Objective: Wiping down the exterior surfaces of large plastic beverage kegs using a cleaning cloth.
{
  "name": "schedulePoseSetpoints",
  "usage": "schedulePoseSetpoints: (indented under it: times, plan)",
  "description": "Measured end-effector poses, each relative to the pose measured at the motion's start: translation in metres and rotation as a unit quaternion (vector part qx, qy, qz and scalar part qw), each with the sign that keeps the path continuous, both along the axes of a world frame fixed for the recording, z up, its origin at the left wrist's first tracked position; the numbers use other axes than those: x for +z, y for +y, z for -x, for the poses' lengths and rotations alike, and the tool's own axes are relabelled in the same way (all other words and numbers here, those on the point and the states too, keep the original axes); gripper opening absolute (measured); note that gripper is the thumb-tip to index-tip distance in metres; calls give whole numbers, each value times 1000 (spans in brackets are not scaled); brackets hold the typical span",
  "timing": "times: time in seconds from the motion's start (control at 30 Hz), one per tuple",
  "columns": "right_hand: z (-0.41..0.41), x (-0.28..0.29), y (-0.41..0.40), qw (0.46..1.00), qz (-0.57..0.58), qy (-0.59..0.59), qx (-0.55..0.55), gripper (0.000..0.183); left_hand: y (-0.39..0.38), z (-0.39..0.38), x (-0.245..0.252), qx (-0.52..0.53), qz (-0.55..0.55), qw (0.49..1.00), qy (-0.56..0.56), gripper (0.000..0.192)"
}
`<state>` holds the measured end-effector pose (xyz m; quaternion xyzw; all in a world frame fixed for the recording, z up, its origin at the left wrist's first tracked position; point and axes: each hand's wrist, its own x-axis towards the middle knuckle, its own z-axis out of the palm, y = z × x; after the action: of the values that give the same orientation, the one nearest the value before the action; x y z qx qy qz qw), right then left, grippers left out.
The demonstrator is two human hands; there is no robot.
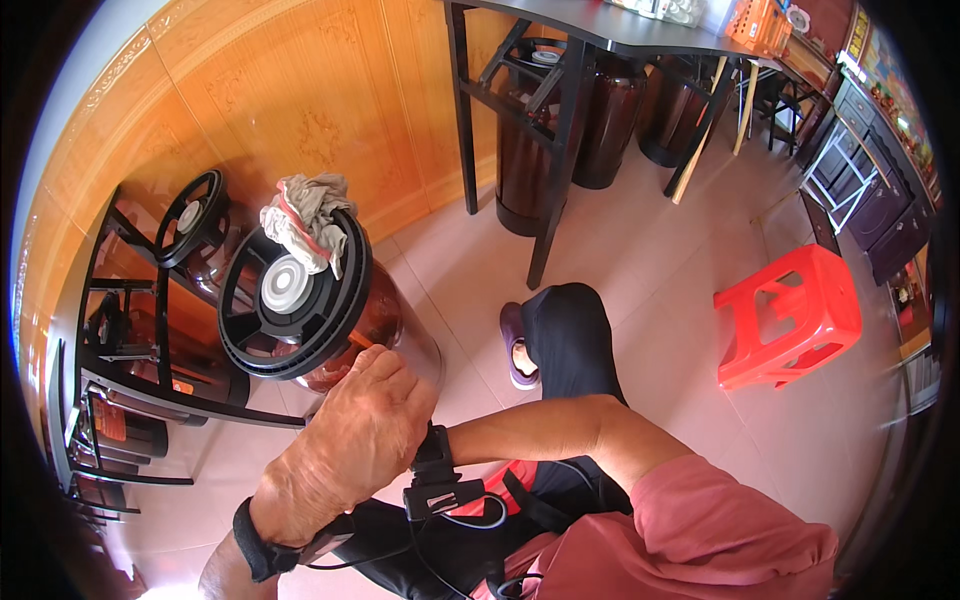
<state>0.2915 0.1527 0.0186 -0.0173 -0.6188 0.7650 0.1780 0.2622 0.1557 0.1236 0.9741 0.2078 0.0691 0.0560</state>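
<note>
Before me stands a large translucent brown jar with a wide black rim ring and a pale round cap in its middle. A crumpled grey-white cloth with a pinkish-red stripe hangs over the far side of the ring. My left hand is in front of the jar's near side, back up and fingers curled. What its fingers hold, if anything, is hidden. My right forearm reaches across to the same place. My right hand is out of sight behind the left one.
More brown jars stand under a black table. Others lie or stand by a black metal frame at left. A red plastic stool is on the tiled floor at right. Cables run from my wrist devices.
</note>
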Motion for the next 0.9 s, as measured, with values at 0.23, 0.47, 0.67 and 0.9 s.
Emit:
schedulePoseSetpoints:
  times: [0.23,0.47,0.67,0.9]
  plan:
    - [9,-26,-6,999,9,9,31,21,21,-3,-6,27,1,999,-33,20]
    - [45,-43,-4,984,16,18,174,25,58,2,11,101,8,995,-17,16]
    - [15,-9,-4,984,136,-69,92,23,50,-7,21,97,46,992,-59,18]
    - [-3,3,14,962,251,47,100,25,22,-31,33,0,25,996,-82,26]
